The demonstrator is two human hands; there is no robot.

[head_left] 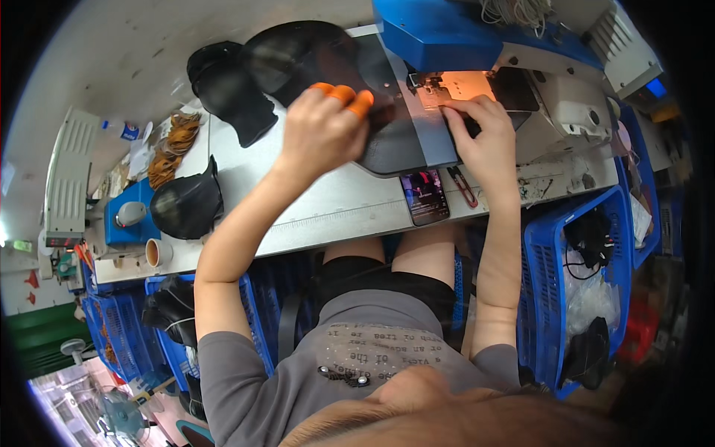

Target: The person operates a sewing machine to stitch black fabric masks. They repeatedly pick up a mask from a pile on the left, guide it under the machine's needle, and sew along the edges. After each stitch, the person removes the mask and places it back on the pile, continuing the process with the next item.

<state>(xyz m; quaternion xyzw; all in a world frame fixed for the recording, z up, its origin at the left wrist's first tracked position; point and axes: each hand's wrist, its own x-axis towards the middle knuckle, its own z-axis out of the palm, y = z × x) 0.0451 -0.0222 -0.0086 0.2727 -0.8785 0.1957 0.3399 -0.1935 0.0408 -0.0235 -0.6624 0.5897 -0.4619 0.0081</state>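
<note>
My left hand [328, 123], with orange finger cots on several fingers, is curled closed above the dark machine bed plate [398, 138]. Its fingertips are turned away, so what they hold is hidden. Beyond it lies a blurred, curved black piece [294, 56], beside another black shaped piece [231, 93]. At the sewing machine [439, 33], my right hand [488, 134] has thumb and forefinger brought together just beside the lit presser foot [432, 84]. Anything between those fingertips is too small to make out.
A phone [426, 197] and red thread snips [463, 186] lie at the table's near edge. Leftward are a black moulded piece [190, 201], a paper cup [158, 253] and brown strips [175, 145]. Blue crates [540, 276] stand below on both sides.
</note>
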